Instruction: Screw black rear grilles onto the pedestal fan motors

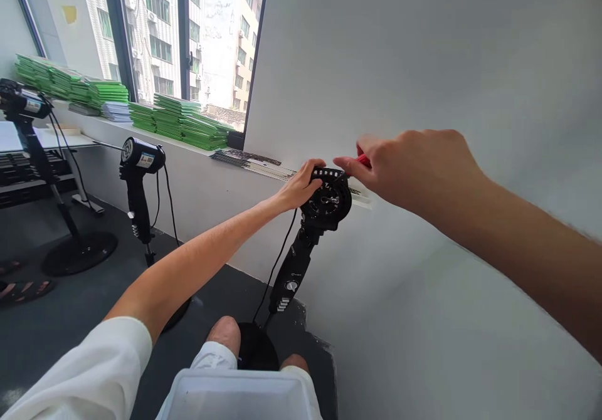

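A black fan motor head (328,200) sits on a black stand (292,269) with a knob and buttons on its column. My left hand (303,185) grips the upper left rim of the motor head, fingers over the top and thumb on its front. My right hand (404,160) is closed round the red handle of a screwdriver (363,159). The tool's dark shaft points down and left to the upper right of the motor head; its tip is too small to make out.
A white plastic bin (239,395) rests on my lap. Two similar fan stands, the nearer (143,155) and the farther (31,103), stand at the left. Green stacks (169,119) line the window ledge. Cables hang beside the stands. Someone's sandalled foot (26,290) shows far left.
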